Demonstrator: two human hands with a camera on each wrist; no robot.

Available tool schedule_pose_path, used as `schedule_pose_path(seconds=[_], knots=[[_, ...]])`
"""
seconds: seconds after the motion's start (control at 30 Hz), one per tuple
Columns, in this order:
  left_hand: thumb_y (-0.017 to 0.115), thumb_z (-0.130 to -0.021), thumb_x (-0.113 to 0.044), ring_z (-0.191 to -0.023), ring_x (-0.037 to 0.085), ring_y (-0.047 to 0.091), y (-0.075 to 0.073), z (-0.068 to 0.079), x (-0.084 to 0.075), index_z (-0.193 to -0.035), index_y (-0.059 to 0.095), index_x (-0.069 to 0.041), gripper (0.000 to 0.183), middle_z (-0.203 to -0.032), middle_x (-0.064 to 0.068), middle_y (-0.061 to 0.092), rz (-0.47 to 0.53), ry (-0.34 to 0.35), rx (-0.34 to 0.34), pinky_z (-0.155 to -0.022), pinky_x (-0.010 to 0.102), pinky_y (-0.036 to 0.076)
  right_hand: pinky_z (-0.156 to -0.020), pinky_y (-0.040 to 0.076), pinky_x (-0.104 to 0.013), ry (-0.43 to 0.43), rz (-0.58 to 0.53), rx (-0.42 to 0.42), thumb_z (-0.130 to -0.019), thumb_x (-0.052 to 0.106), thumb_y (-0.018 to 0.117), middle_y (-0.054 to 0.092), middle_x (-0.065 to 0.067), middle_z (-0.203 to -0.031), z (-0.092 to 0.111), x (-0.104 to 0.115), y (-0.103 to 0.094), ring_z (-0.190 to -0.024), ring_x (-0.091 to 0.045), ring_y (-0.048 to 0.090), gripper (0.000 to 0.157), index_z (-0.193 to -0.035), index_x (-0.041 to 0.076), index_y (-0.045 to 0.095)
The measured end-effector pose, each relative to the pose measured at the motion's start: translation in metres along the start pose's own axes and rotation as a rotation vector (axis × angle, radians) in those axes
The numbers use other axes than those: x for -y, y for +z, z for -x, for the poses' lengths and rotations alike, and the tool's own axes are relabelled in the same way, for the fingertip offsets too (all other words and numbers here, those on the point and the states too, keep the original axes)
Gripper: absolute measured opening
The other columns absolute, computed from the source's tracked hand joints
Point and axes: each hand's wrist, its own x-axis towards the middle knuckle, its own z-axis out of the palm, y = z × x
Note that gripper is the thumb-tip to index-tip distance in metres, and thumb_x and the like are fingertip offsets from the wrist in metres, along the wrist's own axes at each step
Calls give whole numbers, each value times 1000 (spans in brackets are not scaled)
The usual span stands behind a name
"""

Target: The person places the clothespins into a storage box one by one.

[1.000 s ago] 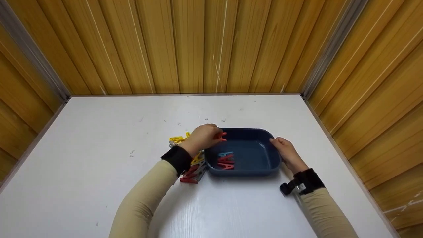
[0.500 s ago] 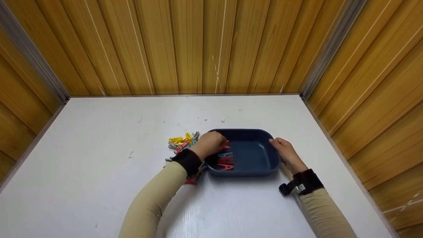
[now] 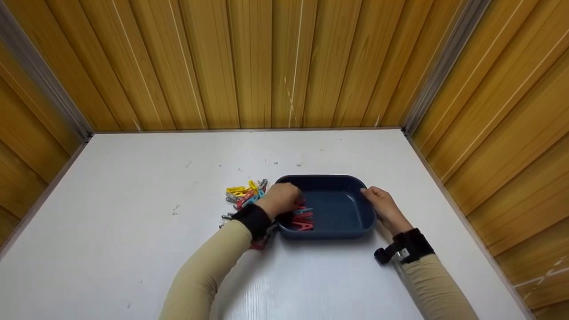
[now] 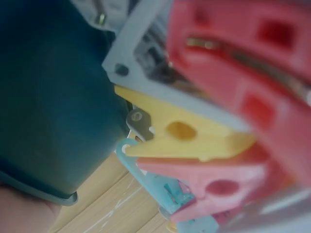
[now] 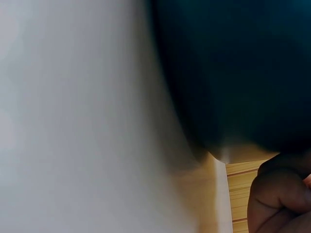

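Observation:
My left hand (image 3: 281, 198) reaches over the left rim of the dark blue tray (image 3: 340, 233). Its fingers pinch a red clothespin (image 3: 302, 204), mostly hidden beneath them, low inside the tray. Just nearer to me, a light blue clothespin (image 3: 305, 211) and red clothespins (image 3: 304, 226) lie in a row along the tray's left side. At the opposite end, my right hand (image 3: 383, 205) grips the rim, thumb on top. In the left wrist view, part of the left hand (image 4: 24, 211) shows at the tray's edge. Curled fingers of the right hand (image 5: 282, 196) appear in the right wrist view.
Left of the tray, a loose pile of yellow (image 3: 236, 190), red, grey and blue clothespins lies on the white table (image 3: 133, 222), partly hidden by the left wrist. Close up, yellow (image 4: 189, 131) and pink clothespins (image 4: 218, 184) crowd against the tray. Wood-patterned walls (image 3: 249, 66) enclose the table.
My left hand has moved over the rim and down into the tray with the red clothespin, bringing it beside the light blue one. The right hand has kept its grip on the tray.

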Motion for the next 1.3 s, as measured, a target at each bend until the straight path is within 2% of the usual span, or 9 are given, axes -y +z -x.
schedule_pose_path(seconds=[0.1,0.2,0.4,0.53,0.77,1.07,1.2,1.3], knots=[[74,-93,-16,-90,28,74,-2,1,1,-106,78,-5,18,-98,11,79,44,1,6,-83,42,61,-47,29,-17,0,-3,0,-105,30,56,40,13,-58,1,0,1,-50,-2,36,37,-70,20,50],[74,-93,-15,-97,30,74,-7,4,2,-112,77,-3,23,-105,13,78,104,22,-17,-86,44,61,-48,30,-17,-2,-17,0,-105,29,57,42,13,-58,2,0,1,-50,-2,37,36,-70,20,51],[73,-91,-5,-108,35,72,-26,14,4,-118,74,2,28,-115,17,77,185,34,-44,-95,48,58,-47,29,-17,-17,-36,-15,-105,26,57,41,14,-56,2,1,1,-49,-1,37,39,-68,20,49],[72,-90,-2,-112,34,70,-39,23,7,-122,73,0,31,-118,17,75,180,15,-44,-99,47,57,-47,28,-17,-17,-33,-13,-105,26,57,40,14,-55,1,1,1,-48,-1,36,39,-67,21,49],[73,-92,-7,-111,32,70,-58,39,13,-124,72,-1,32,-117,18,74,133,10,-83,-97,46,58,-46,26,-17,-24,-10,-7,-105,28,57,37,15,-55,0,1,0,-48,-1,33,39,-68,21,48],[77,-89,-6,-111,32,71,-67,79,24,-123,73,-2,34,-119,16,74,114,-27,-35,-96,46,58,-45,27,-17,-6,-29,12,-106,28,56,38,14,-55,-1,1,1,-47,-2,34,39,-69,20,48],[78,-87,-5,-100,31,73,-66,102,28,-115,75,-1,28,-110,15,76,89,-4,-31,-90,45,60,-46,29,-17,3,-31,13,-106,28,56,39,13,-55,2,5,1,-47,-2,36,39,-69,20,49],[78,-87,-4,-95,30,74,-63,120,31,-110,77,0,23,-104,15,77,97,-14,0,-85,44,61,-46,29,-17,5,-24,2,-105,28,56,40,14,-56,3,5,2,-47,-2,36,38,-69,20,50]])
